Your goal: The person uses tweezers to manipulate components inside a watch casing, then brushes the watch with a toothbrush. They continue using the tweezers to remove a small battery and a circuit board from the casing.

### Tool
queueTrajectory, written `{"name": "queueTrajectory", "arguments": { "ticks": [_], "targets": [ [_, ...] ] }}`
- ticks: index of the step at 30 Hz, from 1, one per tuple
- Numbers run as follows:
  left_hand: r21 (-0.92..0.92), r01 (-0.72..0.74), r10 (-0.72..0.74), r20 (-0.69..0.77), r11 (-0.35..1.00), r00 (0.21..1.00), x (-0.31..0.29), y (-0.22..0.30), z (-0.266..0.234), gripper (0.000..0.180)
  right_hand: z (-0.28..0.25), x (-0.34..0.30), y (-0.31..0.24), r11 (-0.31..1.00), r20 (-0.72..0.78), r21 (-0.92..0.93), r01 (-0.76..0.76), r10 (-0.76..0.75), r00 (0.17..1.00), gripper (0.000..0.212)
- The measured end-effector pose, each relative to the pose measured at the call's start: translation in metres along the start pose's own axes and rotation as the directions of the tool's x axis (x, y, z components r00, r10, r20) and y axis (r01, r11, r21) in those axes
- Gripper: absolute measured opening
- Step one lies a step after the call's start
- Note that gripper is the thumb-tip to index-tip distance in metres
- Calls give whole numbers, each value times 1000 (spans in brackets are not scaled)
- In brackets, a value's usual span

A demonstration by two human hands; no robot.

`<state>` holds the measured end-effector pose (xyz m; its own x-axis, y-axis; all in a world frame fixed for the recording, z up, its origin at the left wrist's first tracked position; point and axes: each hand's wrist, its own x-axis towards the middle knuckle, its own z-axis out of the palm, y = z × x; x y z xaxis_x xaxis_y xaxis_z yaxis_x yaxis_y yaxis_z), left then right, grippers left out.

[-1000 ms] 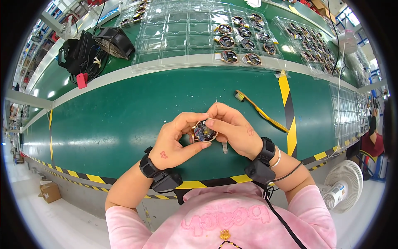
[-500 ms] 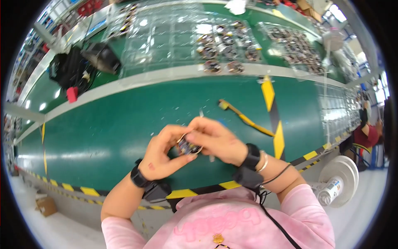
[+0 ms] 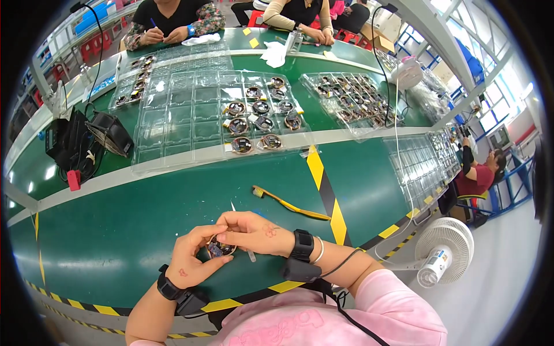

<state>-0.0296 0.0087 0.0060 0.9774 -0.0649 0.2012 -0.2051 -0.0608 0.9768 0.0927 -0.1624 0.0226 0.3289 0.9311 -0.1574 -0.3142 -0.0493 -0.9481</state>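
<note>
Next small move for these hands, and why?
Probably a light press with the thumb of the right hand: it lies at the upper edge of the round circuit module, while the left hand braces the rim.

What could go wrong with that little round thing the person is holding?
The round part might slip, since only the left hand and right hand hold it above the green table. Its insides show, so a finger could perhaps smudge or bend something. The toothbrush lies near the right hand, which might bump it.
</note>
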Motion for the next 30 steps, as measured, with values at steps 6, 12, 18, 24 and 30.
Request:
{"name": "queueTrajectory", "arguments": {
  "ticks": [6,12,18,24,30],
  "targets": [
    [86,8,-10,22,996,1000,0,-2,-2,64,-4,0,8,998,13,-31,58,-57,998,12],
    [114,30,-37,57,993,998,-4,-8,-2,62,0,-2,12,994,-26,-59,87,-89,996,15],
    [-39,26,-27,-30,999,999,3,-3,5,59,-1,-3,-2,993,7,-109,39,-38,999,17],
    [-33,21,-20,31,999,999,2,-2,2,63,-2,-2,3,982,11,-191,14,-13,1000,18],
    [-9,46,-46,48,999,998,2,2,0,65,-2,-2,1,985,25,-169,-25,30,999,19]
  ]
}}
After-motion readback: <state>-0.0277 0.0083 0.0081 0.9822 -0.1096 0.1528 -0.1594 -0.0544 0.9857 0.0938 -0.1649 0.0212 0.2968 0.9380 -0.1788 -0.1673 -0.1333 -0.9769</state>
